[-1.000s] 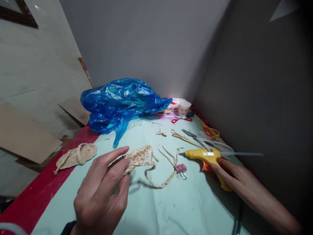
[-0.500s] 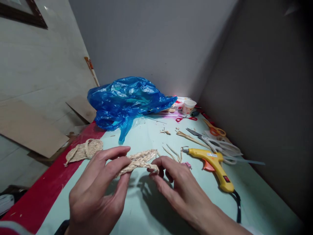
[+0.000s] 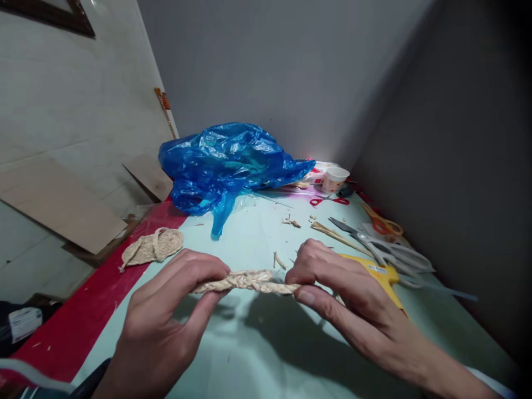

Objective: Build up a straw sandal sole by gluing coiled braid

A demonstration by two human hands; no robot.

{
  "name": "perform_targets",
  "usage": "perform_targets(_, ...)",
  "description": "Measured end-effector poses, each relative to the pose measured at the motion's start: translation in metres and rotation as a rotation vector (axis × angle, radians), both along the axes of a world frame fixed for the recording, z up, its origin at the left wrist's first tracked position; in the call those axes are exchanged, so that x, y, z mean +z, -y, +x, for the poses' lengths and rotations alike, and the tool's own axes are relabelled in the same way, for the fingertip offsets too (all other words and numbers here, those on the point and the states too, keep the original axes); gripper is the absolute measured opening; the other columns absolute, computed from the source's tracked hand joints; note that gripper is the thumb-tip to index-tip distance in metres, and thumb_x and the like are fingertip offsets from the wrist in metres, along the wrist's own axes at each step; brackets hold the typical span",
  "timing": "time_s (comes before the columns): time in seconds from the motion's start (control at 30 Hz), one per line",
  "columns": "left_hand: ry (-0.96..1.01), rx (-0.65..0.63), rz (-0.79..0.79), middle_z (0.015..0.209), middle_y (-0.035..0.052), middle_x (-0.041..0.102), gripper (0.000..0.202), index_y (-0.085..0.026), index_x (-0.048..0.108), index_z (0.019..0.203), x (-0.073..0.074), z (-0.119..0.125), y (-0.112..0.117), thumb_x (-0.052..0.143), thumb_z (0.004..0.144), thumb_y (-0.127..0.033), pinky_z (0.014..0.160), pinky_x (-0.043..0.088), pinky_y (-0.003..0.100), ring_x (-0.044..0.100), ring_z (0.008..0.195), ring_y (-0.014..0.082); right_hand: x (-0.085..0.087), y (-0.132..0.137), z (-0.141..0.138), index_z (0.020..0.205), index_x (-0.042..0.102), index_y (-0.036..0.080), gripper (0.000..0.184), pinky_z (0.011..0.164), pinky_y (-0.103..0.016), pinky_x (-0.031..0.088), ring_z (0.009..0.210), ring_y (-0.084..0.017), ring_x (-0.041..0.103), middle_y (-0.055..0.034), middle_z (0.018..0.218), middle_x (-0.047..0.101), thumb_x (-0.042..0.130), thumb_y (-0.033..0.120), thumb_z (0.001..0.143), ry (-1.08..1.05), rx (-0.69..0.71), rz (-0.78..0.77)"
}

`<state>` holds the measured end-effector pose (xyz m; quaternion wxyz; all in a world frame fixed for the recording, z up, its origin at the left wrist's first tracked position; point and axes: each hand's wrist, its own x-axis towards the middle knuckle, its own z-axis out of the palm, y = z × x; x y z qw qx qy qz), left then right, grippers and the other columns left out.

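A braided straw piece (image 3: 249, 281) is stretched level between my two hands above the pale green table cover. My left hand (image 3: 166, 305) pinches its left part between thumb and fingers. At the other end, my right hand (image 3: 344, 293) grips a narrow braid that runs out from the piece; its tip is hidden in the fingers. Behind my right hand lies a yellow glue gun (image 3: 380, 274), partly covered by it. A small woven straw slipper (image 3: 153, 246) rests on the red strip to the left.
A crumpled blue plastic bag (image 3: 233, 166) fills the back of the table. Rightward lie large grey-handled shears (image 3: 386, 249), orange scissors (image 3: 382, 221), red scissors (image 3: 330, 201) and straw strands (image 3: 338, 238). A paper cup (image 3: 336, 178) stands near the grey wall.
My right hand has moved right, drawing the narrow braid out straight, and now covers part of the glue gun. The straw piece has turned more edge-on. The view has shifted slightly left.
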<state>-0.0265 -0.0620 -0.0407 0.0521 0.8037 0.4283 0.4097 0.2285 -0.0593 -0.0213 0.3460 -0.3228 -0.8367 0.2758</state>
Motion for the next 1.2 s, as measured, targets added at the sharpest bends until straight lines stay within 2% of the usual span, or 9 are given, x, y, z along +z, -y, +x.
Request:
perform_targets(0.3,0.128,-0.103,-0.176,0.091,-0.0064,0.072,0.021,-0.031,0.065,0.097,-0.005,-0.002,-0.001,0.063,0.089,-0.012,0.08,0.052,0.021,0.069,0.087,0.0135,-0.008,-0.009,0.005,0.093,0.057,0.02,0.012,0.082,-0.027,0.036,0.087,-0.011,0.05,0.0023,0.089,0.056,0.051,0.018,0.104,0.019,-0.015,-0.018)
perform_targets(0.47,0.219,-0.027,-0.265,0.084,-0.0032,0.074,0.01,-0.028,0.07,0.087,-0.005,0.004,0.001,0.066,0.085,-0.019,0.071,0.052,0.024,0.069,0.08,0.0175,-0.007,-0.011,0.007,0.089,0.059,0.02,0.017,0.079,-0.027,0.038,0.083,-0.012,0.052,0.0019,0.086,0.058,0.051,0.021,0.104,0.005,-0.034,-0.082)
perform_targets(0.63,0.183,0.037,-0.346,0.084,-0.0019,0.076,0.004,-0.028,0.072,0.085,-0.006,0.004,0.002,0.069,0.083,-0.029,0.061,0.052,0.023,0.07,0.078,0.0192,-0.003,-0.009,0.007,0.087,0.063,0.02,0.019,0.074,-0.027,0.041,0.078,-0.013,0.055,0.0002,0.082,0.06,0.053,0.021,0.103,-0.057,-0.033,-0.089)
perform_targets(0.73,0.177,0.061,-0.359,0.086,-0.0039,0.077,0.008,-0.03,0.074,0.089,-0.007,0.002,0.003,0.072,0.081,-0.032,0.065,0.053,0.02,0.071,0.079,0.0174,0.0,-0.008,0.006,0.085,0.064,0.018,0.02,0.071,-0.026,0.041,0.076,-0.012,0.056,-0.0005,0.081,0.06,0.053,0.019,0.101,-0.083,-0.038,-0.105)
perform_targets(0.8,0.196,0.072,-0.331,0.095,-0.0078,0.078,0.019,-0.037,0.076,0.098,-0.009,0.001,0.004,0.074,0.08,-0.031,0.077,0.054,0.017,0.072,0.085,0.015,0.0,-0.008,0.005,0.082,0.064,0.018,0.02,0.069,-0.024,0.041,0.075,-0.011,0.055,0.0001,0.08,0.06,0.054,0.018,0.1,-0.099,-0.045,-0.116)
perform_targets(0.87,0.214,0.026,-0.315,0.101,-0.011,0.079,0.032,-0.045,0.076,0.107,-0.01,0.0,0.002,0.075,0.08,-0.028,0.083,0.053,0.016,0.072,0.09,0.0137,0.0,-0.008,0.005,0.081,0.063,0.017,0.02,0.067,-0.023,0.04,0.074,-0.01,0.055,0.0013,0.079,0.059,0.055,0.017,0.1,-0.119,-0.052,-0.128)
perform_targets(0.93,0.23,-0.078,-0.312,0.099,-0.0113,0.079,0.041,-0.051,0.075,0.111,-0.01,-0.001,0.0,0.073,0.082,-0.022,0.078,0.056,0.016,0.072,0.088,0.0132,-0.001,-0.008,0.004,0.08,0.063,0.017,0.021,0.065,-0.022,0.039,0.072,-0.008,0.053,0.0026,0.078,0.059,0.056,0.018,0.1,-0.13,-0.062,-0.143)
perform_targets(1.03,0.199,-0.187,-0.314,0.094,-0.0091,0.079,0.051,-0.052,0.075,0.112,-0.008,-0.003,-0.004,0.07,0.081,-0.011,0.07,0.058,0.016,0.073,0.083,0.0131,-0.002,-0.006,0.003,0.079,0.062,0.017,0.023,0.063,-0.021,0.037,0.069,-0.007,0.052,0.0036,0.076,0.058,0.055,0.019,0.1,-0.13,-0.081,-0.144)
perform_targets(1.2,0.193,-0.195,-0.323,0.092,-0.0083,0.079,0.054,-0.051,0.075,0.113,-0.007,-0.003,-0.005,0.07,0.08,-0.009,0.068,0.058,0.017,0.073,0.08,0.013,-0.003,-0.007,0.002,0.077,0.062,0.017,0.024,0.063,-0.023,0.037,0.068,-0.008,0.052,0.0028,0.075,0.059,0.054,0.019,0.1,-0.116,-0.096,-0.147)
